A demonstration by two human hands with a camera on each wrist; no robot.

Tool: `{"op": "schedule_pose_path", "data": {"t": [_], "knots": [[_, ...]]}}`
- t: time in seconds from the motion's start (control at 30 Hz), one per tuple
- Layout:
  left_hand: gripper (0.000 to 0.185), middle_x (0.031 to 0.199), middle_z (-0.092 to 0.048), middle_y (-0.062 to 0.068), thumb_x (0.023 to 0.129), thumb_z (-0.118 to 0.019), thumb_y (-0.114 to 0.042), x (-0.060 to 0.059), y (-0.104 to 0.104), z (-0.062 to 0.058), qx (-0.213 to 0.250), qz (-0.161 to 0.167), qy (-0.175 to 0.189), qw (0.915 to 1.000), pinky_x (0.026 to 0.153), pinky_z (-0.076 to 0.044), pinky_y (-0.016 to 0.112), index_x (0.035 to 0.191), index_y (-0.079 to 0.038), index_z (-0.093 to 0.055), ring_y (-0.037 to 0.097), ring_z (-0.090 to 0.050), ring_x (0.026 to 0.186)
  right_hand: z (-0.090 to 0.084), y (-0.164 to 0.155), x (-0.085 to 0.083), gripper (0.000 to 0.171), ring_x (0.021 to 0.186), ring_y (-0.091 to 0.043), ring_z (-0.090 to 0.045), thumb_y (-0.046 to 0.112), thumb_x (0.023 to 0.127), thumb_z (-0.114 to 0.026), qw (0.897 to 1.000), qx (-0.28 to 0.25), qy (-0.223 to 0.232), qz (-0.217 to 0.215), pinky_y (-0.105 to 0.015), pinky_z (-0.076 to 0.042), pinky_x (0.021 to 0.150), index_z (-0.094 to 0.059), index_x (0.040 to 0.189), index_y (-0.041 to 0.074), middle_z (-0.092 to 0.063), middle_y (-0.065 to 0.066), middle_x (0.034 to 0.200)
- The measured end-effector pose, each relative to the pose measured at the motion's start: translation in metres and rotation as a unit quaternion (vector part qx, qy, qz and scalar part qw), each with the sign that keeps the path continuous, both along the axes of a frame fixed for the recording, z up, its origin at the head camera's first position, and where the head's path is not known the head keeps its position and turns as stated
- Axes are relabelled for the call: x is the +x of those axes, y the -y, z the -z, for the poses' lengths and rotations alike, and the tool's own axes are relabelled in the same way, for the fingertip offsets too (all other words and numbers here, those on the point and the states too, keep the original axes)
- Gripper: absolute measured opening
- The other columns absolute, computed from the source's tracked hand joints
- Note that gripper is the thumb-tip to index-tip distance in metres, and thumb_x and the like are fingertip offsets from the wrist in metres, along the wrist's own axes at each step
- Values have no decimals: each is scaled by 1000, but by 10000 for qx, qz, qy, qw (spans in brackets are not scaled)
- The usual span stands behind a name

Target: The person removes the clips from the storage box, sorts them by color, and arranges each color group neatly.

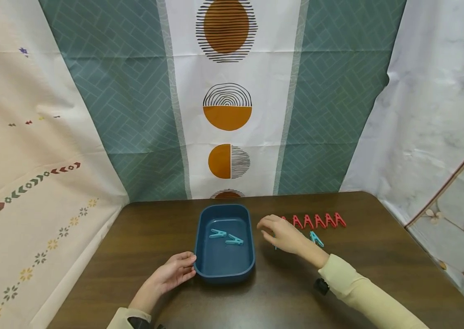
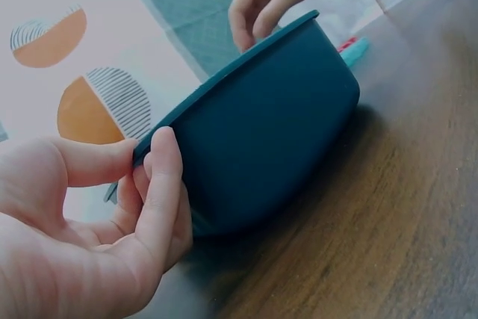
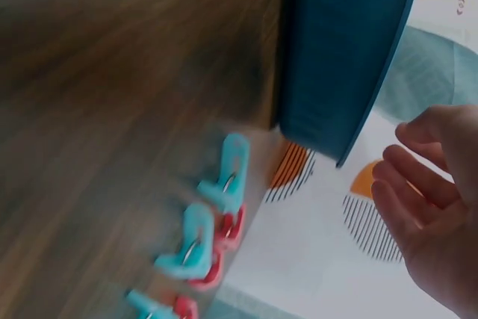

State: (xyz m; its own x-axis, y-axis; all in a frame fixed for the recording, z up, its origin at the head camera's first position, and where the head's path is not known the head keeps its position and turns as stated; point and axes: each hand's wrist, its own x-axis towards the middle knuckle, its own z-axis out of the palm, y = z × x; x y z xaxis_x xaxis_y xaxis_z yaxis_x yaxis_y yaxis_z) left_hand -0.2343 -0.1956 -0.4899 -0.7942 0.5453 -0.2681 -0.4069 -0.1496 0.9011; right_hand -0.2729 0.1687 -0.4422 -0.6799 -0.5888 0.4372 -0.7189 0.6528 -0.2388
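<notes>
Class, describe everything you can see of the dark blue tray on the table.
The dark blue tray is a rectangular tub with rounded corners, a thin out-turned rim and smooth walls that look like matte plastic. It stands upright and open on the dark wooden table, near the front middle. Two teal clothespins lie loose on its floor. The left hand holds its near left corner, thumb on the rim and fingers against the wall. The right hand hovers beside its right wall without touching it.

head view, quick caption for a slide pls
Left hand holds blue tray with two teal clothespins; empty right hand hovers near red clothespins.
</notes>
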Motion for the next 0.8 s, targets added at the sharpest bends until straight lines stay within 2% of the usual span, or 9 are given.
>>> {"op": "schedule_pose_path", "data": {"t": [0.2,0.37,0.5,0.6,0.7,0.8], "knots": [[9,84,-56,-3,101,-50,-13,0,0,-2,-138,-34,-5,9999,77,-54,17,93,-14,-53,6,-57,79,1,22,-5,11,100,-18,-61,7,89,-66,9991,146,63,-388,-31,-54,81,-68,101,9,-66,-3,106],[9,81,-55,-3,99,-52,-12,0,-1,-3,-192,-136,13,9997,76,-54,17,91,-13,-54,6,-56,77,7,37,-9,13,91,-18,-61,4,86,-69,9978,169,173,-623,-27,-53,74,-68,99,7,-66,-3,106],[9,81,-56,-3,99,-52,-12,1,-1,-3,-160,-133,6,9998,76,-54,17,91,-14,-54,6,-57,76,7,51,-12,15,96,-18,-63,6,85,-70,9974,325,215,-608,-28,-55,77,-69,100,8,-66,-3,106],[9,81,-56,-3,99,-52,-12,0,-1,-2,-123,-123,-16,9998,76,-54,17,91,-14,-54,5,-57,76,7,62,-15,17,99,-18,-63,9,86,-70,9957,589,464,-546,-29,-55,77,-69,103,9,-66,-4,109],[9,81,-56,-3,100,-51,-12,0,-1,-1,-88,-91,-21,9999,76,-54,16,91,-14,-55,5,-57,76,9,72,-20,20,98,-17,-62,13,88,-70,9913,977,790,-397,-28,-55,75,-69,107,11,-64,-3,113],[11,82,-56,-3,100,-49,-11,0,0,-2,-54,-72,-40,10000,76,-54,16,92,-14,-55,5,-57,77,10,83,-24,21,91,-15,-61,16,88,-70,9873,1301,878,-233,-28,-55,72,-69,108,13,-64,-5,111]]}}
